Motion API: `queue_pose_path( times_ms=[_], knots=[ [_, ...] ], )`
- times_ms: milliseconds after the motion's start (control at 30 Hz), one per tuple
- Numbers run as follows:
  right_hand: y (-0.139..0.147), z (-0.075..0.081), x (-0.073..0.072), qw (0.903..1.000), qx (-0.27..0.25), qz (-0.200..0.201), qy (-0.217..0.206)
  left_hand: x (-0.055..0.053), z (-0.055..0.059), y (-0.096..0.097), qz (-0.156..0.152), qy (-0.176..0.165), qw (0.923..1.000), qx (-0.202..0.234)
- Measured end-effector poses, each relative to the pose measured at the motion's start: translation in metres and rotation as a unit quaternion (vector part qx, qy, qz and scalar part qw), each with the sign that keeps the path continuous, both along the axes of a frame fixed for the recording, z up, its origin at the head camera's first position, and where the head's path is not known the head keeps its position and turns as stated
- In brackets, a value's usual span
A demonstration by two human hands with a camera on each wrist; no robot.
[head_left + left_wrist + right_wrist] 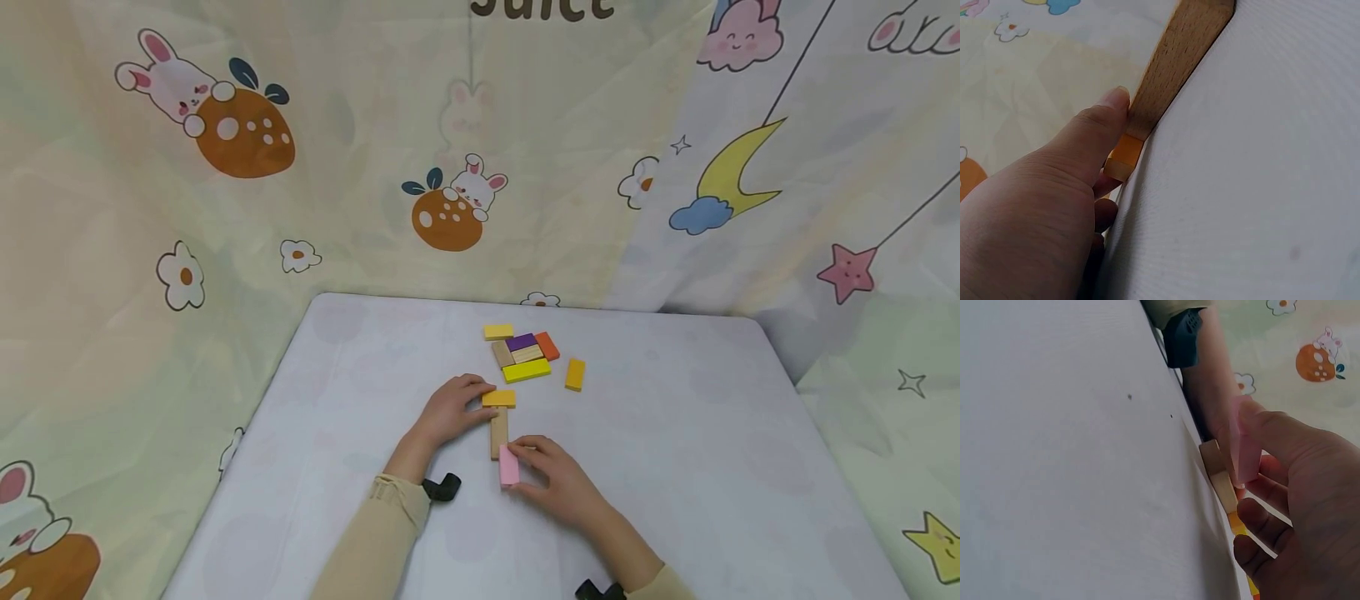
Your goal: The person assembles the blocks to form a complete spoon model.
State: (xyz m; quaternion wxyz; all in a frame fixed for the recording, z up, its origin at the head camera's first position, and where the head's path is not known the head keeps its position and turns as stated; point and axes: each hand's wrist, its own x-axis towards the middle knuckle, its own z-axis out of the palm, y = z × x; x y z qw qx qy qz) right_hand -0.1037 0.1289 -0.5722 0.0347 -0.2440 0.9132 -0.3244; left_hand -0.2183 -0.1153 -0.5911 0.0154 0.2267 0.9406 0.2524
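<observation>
My left hand (450,412) pinches a yellow-orange block (498,399) between its thumb and fingers. A plain wooden block (498,435) extends from that block toward me, forming a T shape. In the left wrist view, the thumb (1100,125) lies along the wooden block's near end, beside the orange block (1127,150); the fingers are partly hidden. A pink block (508,467) is held by my right hand (562,483) between thumb and fingertips. It overlaps the near end of the wooden block in the head view, and in the right wrist view the pink block (1246,444) stands upright.
Farther back lies a cluster with a purple block (521,342), an orange-red block (547,346), a bright yellow block (527,370) and wooden blocks (502,354). Single yellow blocks lie behind it (498,332) and to its right (575,375). Printed cloth hangs behind the white table (675,417).
</observation>
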Motion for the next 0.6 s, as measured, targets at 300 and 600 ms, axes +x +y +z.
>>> queue_pose_path(
  times_ms=[300, 600],
  knots=[
    [-0.0076, 0.0002, 0.0079, 0.9994, 0.024, 0.017, -0.018, -0.0006, -0.0011, -0.0008, -0.002, 0.006, 1.0000, 0.002],
    [-0.0103, -0.0017, 0.0093, 0.9973, 0.051, 0.037, 0.037, -0.0015, -0.0032, -0.0009, -0.001, 0.007, 1.0000, 0.000]
  ],
)
